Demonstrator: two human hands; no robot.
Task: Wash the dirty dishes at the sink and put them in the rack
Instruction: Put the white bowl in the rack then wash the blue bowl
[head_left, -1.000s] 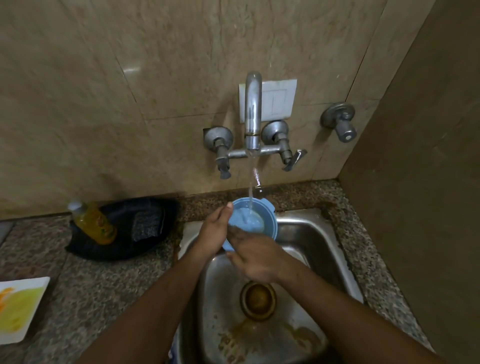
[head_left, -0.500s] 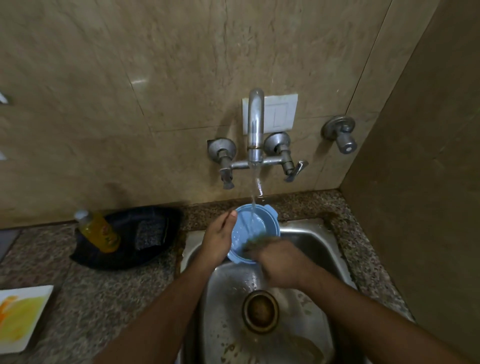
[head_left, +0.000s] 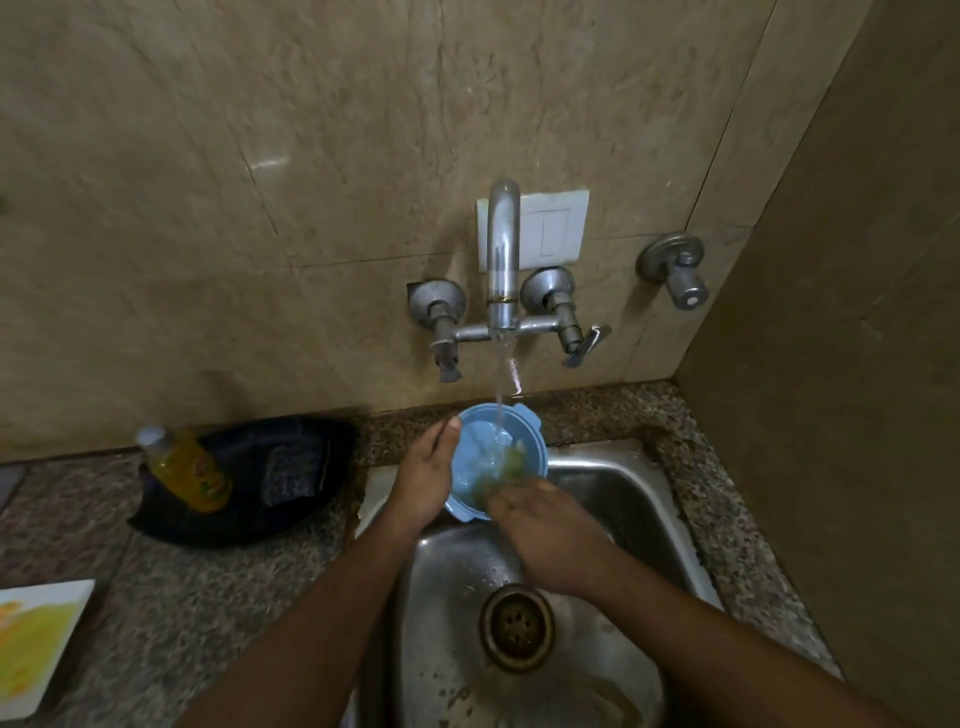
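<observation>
A light blue plastic bowl is held tilted over the back of the steel sink, under the running tap. My left hand grips its left rim, thumb on the edge. My right hand reaches into the bowl and holds a green scrubber against the inside; the scrubber and fingertips are blurred. Water streams into the bowl.
A yellow soap bottle and a dark sponge lie in a black tray on the granite counter left of the sink. A white plate with yellow residue sits at the far left edge. The drain is below my hands.
My right hand has moved up into the bowl with the scrubber, rubbing its inside. The left hand keeps its grip on the rim. The camera has tilted slightly.
</observation>
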